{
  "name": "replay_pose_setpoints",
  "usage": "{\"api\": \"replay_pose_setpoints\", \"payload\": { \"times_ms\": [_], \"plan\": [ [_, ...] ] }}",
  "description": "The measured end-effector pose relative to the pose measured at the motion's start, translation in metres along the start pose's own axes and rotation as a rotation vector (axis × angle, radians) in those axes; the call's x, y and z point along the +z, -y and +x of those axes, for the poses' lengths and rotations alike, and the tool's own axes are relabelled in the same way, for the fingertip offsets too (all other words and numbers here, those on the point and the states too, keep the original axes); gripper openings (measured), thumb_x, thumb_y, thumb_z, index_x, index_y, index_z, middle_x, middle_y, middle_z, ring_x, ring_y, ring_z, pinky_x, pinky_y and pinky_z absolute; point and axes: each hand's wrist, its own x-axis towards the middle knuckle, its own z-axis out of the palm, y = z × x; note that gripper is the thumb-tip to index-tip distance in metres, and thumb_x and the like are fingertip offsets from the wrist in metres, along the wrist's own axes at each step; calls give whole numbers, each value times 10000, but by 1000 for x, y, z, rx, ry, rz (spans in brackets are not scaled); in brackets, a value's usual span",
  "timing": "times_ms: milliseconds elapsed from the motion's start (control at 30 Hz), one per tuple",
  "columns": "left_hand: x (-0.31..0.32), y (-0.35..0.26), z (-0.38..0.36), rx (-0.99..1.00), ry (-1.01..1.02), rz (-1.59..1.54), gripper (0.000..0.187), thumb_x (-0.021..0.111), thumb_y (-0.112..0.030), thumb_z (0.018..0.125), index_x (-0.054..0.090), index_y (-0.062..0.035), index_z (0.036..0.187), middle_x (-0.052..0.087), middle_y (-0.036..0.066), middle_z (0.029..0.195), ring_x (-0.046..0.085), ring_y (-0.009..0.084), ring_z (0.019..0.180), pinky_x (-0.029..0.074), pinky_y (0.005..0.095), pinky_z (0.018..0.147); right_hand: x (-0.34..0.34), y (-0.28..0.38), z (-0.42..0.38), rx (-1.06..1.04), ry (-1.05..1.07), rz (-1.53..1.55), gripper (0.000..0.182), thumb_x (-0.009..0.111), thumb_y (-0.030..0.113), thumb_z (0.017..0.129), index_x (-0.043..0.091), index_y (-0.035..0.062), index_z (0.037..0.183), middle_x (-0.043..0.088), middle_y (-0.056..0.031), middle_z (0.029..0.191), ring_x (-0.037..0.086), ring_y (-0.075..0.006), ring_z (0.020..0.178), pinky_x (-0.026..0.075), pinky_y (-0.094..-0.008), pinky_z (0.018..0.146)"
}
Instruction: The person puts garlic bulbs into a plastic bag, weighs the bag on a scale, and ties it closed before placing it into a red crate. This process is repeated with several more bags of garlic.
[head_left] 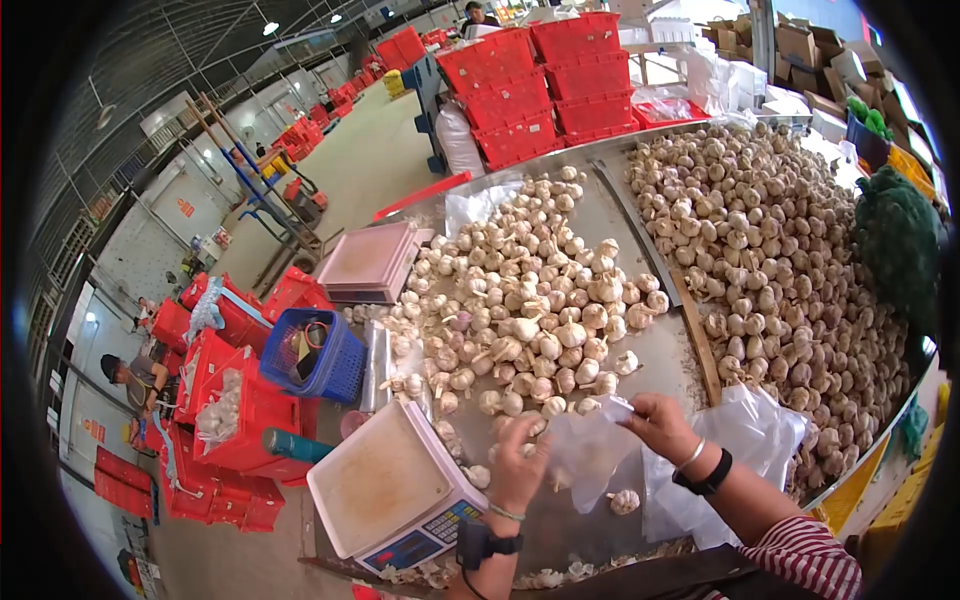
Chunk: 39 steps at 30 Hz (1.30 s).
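My right hand (662, 428) pinches the rim of a clear plastic bag (590, 455), which hangs to the left of its fingers. My left hand (516, 468) is at the bag's left side, fingers apart and reaching to the front edge of the pile of garlic bulbs (520, 320). One loose garlic bulb (623, 501) lies on the metal table below the bag. More clear plastic bags (725, 455) are spread under my right forearm. A digital scale (385, 480) stands left of my left hand, with a stained, bare pan.
Beyond a metal and wood divider (695, 335) lies a larger garlic heap (780, 240). A second scale (368, 262) and a blue basket (312, 355) stand left. Red crates (535, 85) are stacked behind the table. Another person (140, 380) is at far left.
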Motion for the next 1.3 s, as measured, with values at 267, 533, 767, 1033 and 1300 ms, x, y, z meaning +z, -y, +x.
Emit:
{"api": "replay_pose_setpoints", "payload": {
  "times_ms": [267, 533, 767, 1033, 1300],
  "plan": [
    [7, -48, -64, -213, 216, -607, 118, 586, -64, 894, 633, -32, 998, 634, -16, 873, 566, 52, 786, 453, 203, 704, 21, 65, -79, 11, 250, 459, 45, 668, 29, 820, 629, 10, 810, 608, 15, 723, 513, -45, 676, 442, -227, 602],
    [-24, -62, -141, 112, -227, 74, 268, 705, -134, 804, 574, -13, 1005, 613, 32, 806, 557, 102, 742, 436, 266, 737, 46, 66, -128, 105, 171, 543, 200, 741, 95, 776, 565, 13, 730, 507, 52, 658, 427, -31, 633, 387, -222, 548],
    [-28, -85, -172, -256, 79, -403, 433, 729, -137, 787, 511, 2, 1135, 611, 68, 961, 580, 116, 823, 456, 278, 764, 102, 64, -154, -80, 109, 279, 218, 785, 94, 712, 575, 46, 747, 567, 33, 699, 478, -61, 639, 421, -238, 557],
    [-69, -53, -191, -497, 246, -1056, 385, 621, -3, 773, 520, -43, 1142, 612, 71, 1048, 602, 190, 947, 492, 312, 820, 81, 83, -156, 478, 354, 1320, 267, 645, -131, 721, 540, 96, 815, 613, 0, 772, 615, -114, 713, 496, -247, 628],
    [-132, -38, -164, 207, -10, 618, 395, 634, -39, 656, 570, -71, 1044, 558, 157, 1093, 540, 326, 1029, 429, 400, 859, 41, 40, -155, -52, -279, -500, 213, 501, -58, 669, 614, 67, 798, 610, -159, 724, 602, -343, 709, 469, -403, 629]
  ]
}}
